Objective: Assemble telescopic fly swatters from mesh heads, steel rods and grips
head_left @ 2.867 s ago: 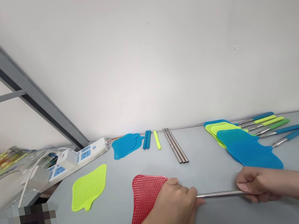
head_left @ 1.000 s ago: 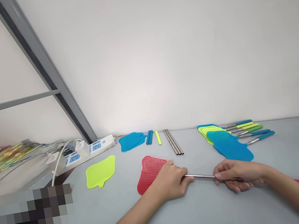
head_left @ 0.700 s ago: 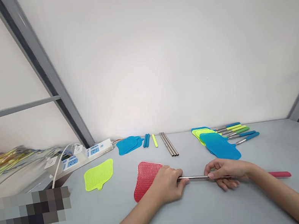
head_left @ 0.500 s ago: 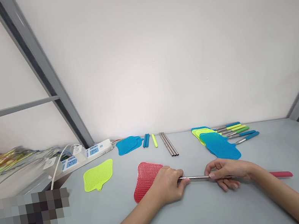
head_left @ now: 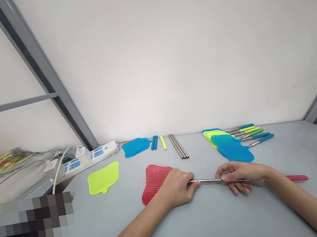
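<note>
While the left hand [head_left: 178,186] clamps the metal rod [head_left: 208,180] beside the red mesh head [head_left: 155,179], the right hand [head_left: 239,175], fingers pinching it lightly, could slip under twisting.

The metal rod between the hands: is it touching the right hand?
Touching. The head view shows the right hand gripping this metal rod, thumb across it.
</note>
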`<state>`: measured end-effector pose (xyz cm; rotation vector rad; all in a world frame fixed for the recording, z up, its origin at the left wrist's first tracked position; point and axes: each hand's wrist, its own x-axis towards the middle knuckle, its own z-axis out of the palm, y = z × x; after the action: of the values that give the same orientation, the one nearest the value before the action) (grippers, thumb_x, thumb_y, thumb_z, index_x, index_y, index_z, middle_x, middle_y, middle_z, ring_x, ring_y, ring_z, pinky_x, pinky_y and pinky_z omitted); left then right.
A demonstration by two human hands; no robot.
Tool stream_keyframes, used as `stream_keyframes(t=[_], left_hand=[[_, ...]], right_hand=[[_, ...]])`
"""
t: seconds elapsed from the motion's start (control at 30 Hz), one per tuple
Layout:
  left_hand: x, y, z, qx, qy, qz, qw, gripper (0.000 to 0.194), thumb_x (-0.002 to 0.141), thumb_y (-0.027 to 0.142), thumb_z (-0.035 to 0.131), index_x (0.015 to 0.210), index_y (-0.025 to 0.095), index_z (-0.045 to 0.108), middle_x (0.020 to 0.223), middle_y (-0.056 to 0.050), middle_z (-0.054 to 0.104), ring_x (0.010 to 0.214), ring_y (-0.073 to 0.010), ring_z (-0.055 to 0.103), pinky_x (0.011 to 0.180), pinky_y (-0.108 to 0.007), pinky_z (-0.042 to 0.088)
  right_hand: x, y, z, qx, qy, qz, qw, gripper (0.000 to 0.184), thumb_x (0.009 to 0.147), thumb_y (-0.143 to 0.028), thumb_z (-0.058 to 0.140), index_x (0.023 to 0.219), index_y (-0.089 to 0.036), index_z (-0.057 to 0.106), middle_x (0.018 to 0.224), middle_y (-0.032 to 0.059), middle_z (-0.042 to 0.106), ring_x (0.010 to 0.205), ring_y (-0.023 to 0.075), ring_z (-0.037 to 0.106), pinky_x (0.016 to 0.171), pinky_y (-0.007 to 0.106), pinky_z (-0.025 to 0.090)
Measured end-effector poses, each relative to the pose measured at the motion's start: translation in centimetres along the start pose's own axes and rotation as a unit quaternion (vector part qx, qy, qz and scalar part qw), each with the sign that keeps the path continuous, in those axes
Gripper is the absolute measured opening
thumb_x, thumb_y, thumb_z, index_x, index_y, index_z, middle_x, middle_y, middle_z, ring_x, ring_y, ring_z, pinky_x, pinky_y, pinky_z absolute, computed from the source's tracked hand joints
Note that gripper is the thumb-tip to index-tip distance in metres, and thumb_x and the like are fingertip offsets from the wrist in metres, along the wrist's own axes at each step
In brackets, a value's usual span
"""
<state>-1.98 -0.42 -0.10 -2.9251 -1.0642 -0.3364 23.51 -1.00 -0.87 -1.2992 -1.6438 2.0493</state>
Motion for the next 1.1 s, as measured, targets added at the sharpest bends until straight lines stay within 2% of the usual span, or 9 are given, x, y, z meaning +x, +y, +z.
stream_keyframes(t=[0.53, 1.1], left_hand=[[0.04, 0.06, -0.03, -0.007, -0.007, 0.002, 1.0, 0.034, 0.086, 0.038, 0.032, 0.065, 0.018, 0.049, 0.055, -0.001, 0.056, 0.054, -0.0144, 0.051, 0.058, -0.026, 0.032], [0.24, -0.02, -0.12, -0.022, -0.008, 0.006, 1.0, 0.034, 0.086, 0.038, 0.033, 0.063, 0.017, 0.049, 0.05, 0.0, 0.052, 0.048, -0.0125, 0.047, 0.059, -0.026, 0.033]], right_hand=[[-0.09, -0.04, 0.05, 0.013, -0.002, -0.007, 1.0, 0.034, 0.076, -0.039, 0.054, 0.098, -0.013, 0.048, 0.059, 0.0026, 0.063, 0.036, 0.0067, 0.053, 0.027, 0.01, 0.032], [-0.32, -0.14, 0.08, 0.015, -0.002, -0.003, 1.0, 0.035, 0.076, -0.039, 0.054, 0.099, -0.014, 0.048, 0.059, 0.0026, 0.063, 0.037, 0.0069, 0.053, 0.027, 0.011, 0.032]])
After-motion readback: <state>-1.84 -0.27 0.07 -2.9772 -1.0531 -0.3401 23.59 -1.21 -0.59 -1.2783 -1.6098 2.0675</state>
